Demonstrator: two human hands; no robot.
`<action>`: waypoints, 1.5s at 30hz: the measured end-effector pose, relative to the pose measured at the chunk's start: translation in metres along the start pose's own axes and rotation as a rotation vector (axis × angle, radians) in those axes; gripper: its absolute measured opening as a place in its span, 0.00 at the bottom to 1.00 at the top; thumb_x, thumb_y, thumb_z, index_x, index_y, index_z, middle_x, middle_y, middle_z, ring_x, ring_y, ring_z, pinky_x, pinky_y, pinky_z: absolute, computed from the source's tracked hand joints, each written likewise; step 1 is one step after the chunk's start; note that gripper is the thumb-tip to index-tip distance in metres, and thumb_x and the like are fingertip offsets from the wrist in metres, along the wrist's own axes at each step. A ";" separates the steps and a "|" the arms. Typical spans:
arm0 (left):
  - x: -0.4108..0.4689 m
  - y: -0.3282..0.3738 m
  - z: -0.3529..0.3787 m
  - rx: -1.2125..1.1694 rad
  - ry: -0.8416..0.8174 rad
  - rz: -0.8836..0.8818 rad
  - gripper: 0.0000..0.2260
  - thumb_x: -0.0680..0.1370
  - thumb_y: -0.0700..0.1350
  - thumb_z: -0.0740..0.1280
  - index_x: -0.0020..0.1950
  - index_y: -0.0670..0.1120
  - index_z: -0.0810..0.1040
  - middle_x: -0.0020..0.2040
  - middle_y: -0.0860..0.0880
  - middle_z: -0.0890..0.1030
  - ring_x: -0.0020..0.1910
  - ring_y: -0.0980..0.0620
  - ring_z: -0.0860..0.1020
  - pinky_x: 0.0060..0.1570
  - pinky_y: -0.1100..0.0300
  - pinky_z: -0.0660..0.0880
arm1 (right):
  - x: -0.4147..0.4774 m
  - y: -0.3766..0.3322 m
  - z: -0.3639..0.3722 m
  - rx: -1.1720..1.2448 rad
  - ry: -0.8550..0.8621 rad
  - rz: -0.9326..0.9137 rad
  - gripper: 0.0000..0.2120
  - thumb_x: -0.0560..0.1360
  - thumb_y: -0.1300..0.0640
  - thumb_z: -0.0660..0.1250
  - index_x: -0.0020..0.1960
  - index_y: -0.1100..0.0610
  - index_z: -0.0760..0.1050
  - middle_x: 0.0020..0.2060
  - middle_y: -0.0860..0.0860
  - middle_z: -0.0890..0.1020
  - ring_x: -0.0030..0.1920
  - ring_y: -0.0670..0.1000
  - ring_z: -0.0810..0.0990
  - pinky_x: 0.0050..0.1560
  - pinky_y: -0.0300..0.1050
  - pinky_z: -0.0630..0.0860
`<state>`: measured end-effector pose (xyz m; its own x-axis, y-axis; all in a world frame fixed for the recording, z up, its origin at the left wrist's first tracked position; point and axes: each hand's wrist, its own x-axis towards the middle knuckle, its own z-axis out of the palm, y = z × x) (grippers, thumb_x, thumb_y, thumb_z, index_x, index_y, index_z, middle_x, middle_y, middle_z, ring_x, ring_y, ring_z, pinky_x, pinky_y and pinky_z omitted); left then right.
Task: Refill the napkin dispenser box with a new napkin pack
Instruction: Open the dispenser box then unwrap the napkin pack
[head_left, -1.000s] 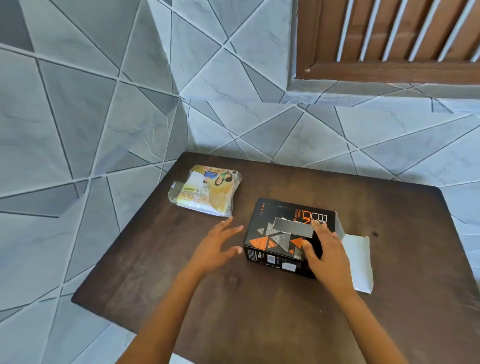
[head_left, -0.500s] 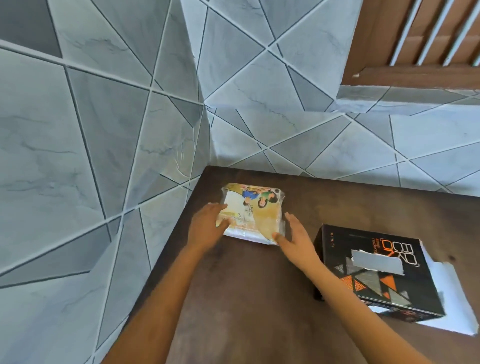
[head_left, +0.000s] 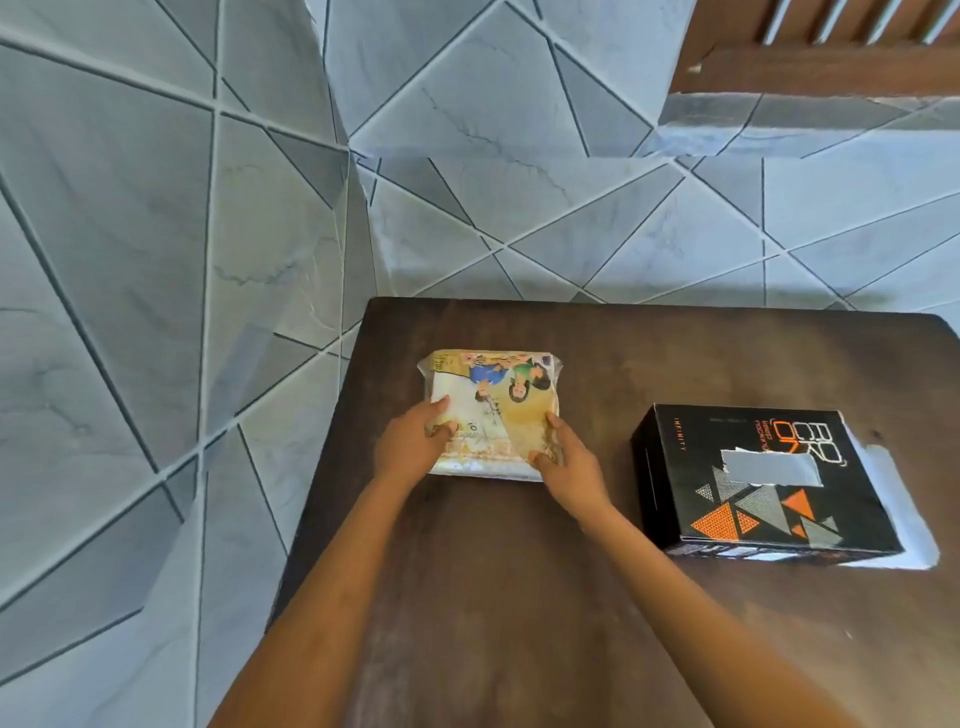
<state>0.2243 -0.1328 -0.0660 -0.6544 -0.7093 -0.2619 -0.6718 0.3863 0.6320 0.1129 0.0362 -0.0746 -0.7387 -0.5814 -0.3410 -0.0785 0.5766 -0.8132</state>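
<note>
A plastic-wrapped napkin pack (head_left: 493, 405) with a colourful printed picture lies flat on the dark wooden table (head_left: 519, 597), near its far left corner. My left hand (head_left: 413, 447) grips the pack's near left edge, thumb on top. My right hand (head_left: 566, 462) grips its near right corner, fingers pressed on the wrapper. The black napkin dispenser box (head_left: 763, 483), with orange and grey triangles and a grey slot on top, stands to the right, apart from both hands. A white flap (head_left: 883, 467) sticks out at its right side.
Grey tiled walls close in behind the table and along its left edge. A brown wooden window frame (head_left: 810, 52) is at the upper right. Bare tabletop stretches between me and the pack.
Both hands left the dispenser box, moved left to the napkin pack and took hold of its near corners. The camera view swung left and closer.
</note>
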 end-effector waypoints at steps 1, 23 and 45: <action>-0.010 -0.002 0.001 0.008 0.006 0.005 0.20 0.77 0.49 0.63 0.69 0.50 0.69 0.68 0.45 0.73 0.63 0.44 0.74 0.61 0.50 0.73 | -0.007 0.004 0.002 0.006 0.008 -0.007 0.28 0.74 0.60 0.64 0.72 0.51 0.59 0.69 0.54 0.70 0.66 0.55 0.71 0.66 0.52 0.70; -0.275 0.044 0.101 0.464 -0.041 -0.104 0.18 0.78 0.54 0.60 0.65 0.47 0.73 0.63 0.45 0.77 0.61 0.46 0.74 0.60 0.53 0.71 | -0.206 0.145 -0.093 -0.143 -0.185 -0.166 0.27 0.73 0.61 0.64 0.71 0.52 0.62 0.69 0.53 0.70 0.67 0.55 0.69 0.67 0.47 0.67; -0.289 0.104 0.181 0.403 -0.234 0.214 0.27 0.76 0.56 0.63 0.73 0.57 0.59 0.77 0.52 0.55 0.75 0.49 0.56 0.69 0.51 0.64 | -0.246 0.190 -0.157 -0.483 -0.112 -0.239 0.35 0.73 0.44 0.63 0.74 0.52 0.52 0.76 0.46 0.54 0.74 0.49 0.56 0.70 0.46 0.61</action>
<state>0.2810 0.2193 -0.0561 -0.8212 -0.4561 -0.3430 -0.5645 0.7377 0.3704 0.1747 0.3790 -0.0711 -0.5889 -0.7709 -0.2425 -0.5532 0.6033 -0.5744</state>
